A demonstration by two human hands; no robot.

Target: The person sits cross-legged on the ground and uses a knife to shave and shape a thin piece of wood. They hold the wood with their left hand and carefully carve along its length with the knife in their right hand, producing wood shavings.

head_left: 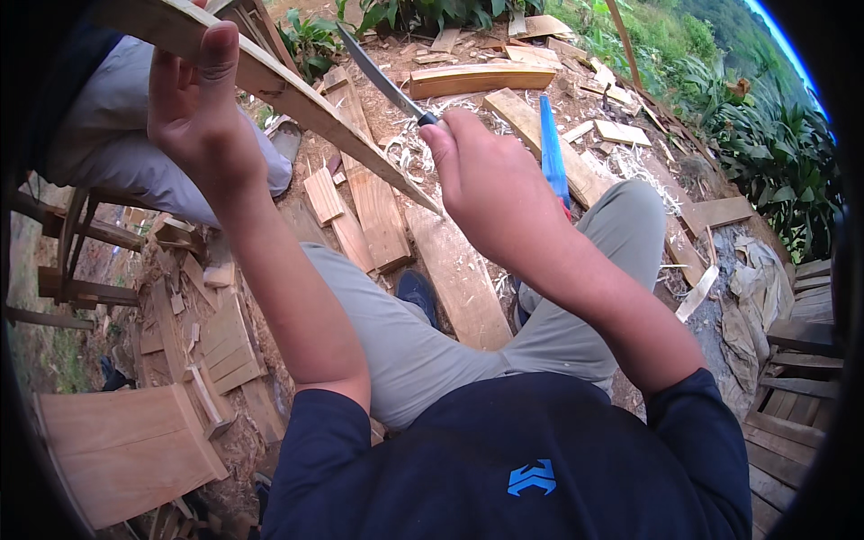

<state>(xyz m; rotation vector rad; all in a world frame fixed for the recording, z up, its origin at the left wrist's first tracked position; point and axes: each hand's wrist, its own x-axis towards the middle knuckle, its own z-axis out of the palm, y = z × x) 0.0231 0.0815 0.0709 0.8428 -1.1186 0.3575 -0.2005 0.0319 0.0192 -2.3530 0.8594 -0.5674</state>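
My left hand (209, 121) is raised and closed around a long, narrow wooden strip (310, 117), with the thumb along its near side. The strip slants from the upper left down toward the middle. My right hand (490, 175) grips a knife by its dark handle; the knife's slightly curved blade (382, 79) points up and to the left. The blade is apart from the strip, beyond it. Below the strip's lower end, a wooden plank (463, 283) lies on the ground between my feet.
A long tapered blue object (552, 148), red at its near end, stands by my right knee. Wood shavings (648, 175) and several offcuts litter the ground. Beyond lies a thick board (481, 81). Another person's leg (126, 135) is at left, above a wooden panel (126, 445).
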